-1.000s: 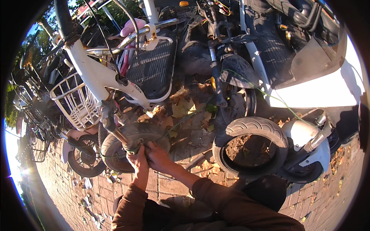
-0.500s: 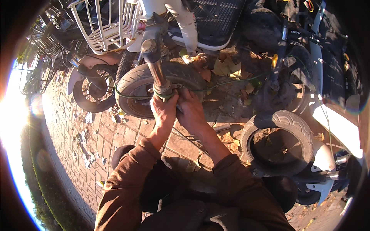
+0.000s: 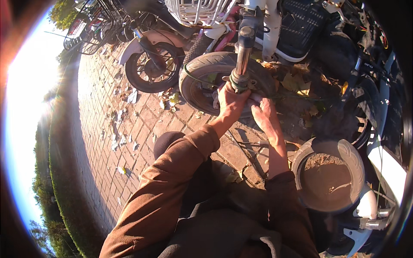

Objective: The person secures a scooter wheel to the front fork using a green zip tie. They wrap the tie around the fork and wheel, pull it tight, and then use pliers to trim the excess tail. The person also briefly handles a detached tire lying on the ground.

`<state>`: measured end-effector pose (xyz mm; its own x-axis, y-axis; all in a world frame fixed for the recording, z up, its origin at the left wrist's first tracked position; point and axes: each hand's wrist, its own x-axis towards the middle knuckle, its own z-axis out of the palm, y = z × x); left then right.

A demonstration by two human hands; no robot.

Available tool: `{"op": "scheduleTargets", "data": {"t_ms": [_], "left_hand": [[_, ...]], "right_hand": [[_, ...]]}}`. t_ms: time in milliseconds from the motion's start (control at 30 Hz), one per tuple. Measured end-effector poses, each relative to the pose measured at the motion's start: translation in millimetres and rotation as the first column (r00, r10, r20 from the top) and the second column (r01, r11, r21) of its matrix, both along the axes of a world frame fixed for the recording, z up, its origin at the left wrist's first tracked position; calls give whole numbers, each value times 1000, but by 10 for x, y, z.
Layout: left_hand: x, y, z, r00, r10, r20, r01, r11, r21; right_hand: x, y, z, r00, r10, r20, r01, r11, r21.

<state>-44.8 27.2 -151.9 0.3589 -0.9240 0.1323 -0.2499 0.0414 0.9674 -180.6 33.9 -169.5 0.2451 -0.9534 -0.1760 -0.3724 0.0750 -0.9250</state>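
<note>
**Left hand (image 3: 231, 103) and right hand (image 3: 264, 115) at the foot of a metal fork (image 3: 243, 60)**

In the centre of the frame, the person's two bare hands meet low on the fork, nearly side by side. The left forearm slants up from the lower left in a brown sleeve (image 3: 165, 176), its wrist bare; the left hand is narrowed around the fork's lower end, thumb uppermost. The right forearm rises more steeply from the lower right, with the right hand bent inward just right of that end. Its fingers are partly hidden, so whether it grips anything cannot be told.

The fork comes down from the top centre of the frame, directly above the hands, a shiny round tube with a dark upper part. A thin green cord (image 3: 198, 78) runs across from the left to its lower end. Close behind the hands stands a wheel (image 3: 211, 62), its dusty black rubber tire grooved.

A loose tire (image 3: 353, 165), ring-shaped with curved tread blocks, lies at the right of the frame. Rough brick paving (image 3: 142, 118) fills the left, and dry, broad leaves (image 3: 296, 84) are scattered at the upper right.
</note>
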Motion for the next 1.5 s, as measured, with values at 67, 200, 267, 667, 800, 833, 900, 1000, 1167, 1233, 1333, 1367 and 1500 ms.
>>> {"op": "scheduleTargets", "data": {"t_ms": [67, 200, 267, 667, 800, 833, 900, 1000, 1167, 1233, 1333, 1367, 1500], "left_hand": [[-1, -7, -28, 998, 29, 55, -28, 1000, -8], [65, 6, -14, 939, 8, 343, -6, 1000, -8], [111, 3, 1, 935, -5, 355, 31, 997, -67], [306, -7, -107, 896, -102, 431, 224, 944, -243], [312, -2, -102, 915, -148, 377, 236, 951, -200], [315, -4, -94, 910, -183, 372, 246, 961, -130], [313, 1, -74, 911, -181, 371, 245, 960, -133], [299, -23, -51, 925, -224, 308, 257, 964, -70], [257, -56, -97, 961, -228, 154, 237, 970, -44], [248, -43, -137, 949, -315, -17, 315, 949, -25], [214, -40, -156, 925, -323, -203, 320, 946, -47], [175, -47, -154, 891, -290, -349, 288, 956, -60], [140, -41, -84, 953, -248, -171, 230, 966, -122]], "right_hand": [[-103, -31, 205, 919, 89, 384, 10, 969, -248], [-254, -55, 588, 926, 51, 374, -16, 995, -99], [-180, -30, 639, 933, 5, 361, -4, 1000, -4], [183, 54, 662, 1000, 16, -16, -17, 997, -78], [292, 23, 552, 981, 19, 194, 31, 968, -250], [300, 6, 520, 956, 11, 293, 70, 962, -265], [274, -13, 480, 948, 59, 314, 26, 966, -257], [194, -35, 493, 946, 83, 314, -35, 987, -156], [143, -60, 478, 927, 64, 370, -18, 992, -126], [143, -92, 391, 910, 21, 413, -10, 1000, -28], [70, -137, 231, 838, 128, 530, -87, 991, -101], [30, -145, 188, 858, 129, 497, -116, 992, -58], [-11, -173, 90, 734, 74, 675, -204, 972, 115]]}}
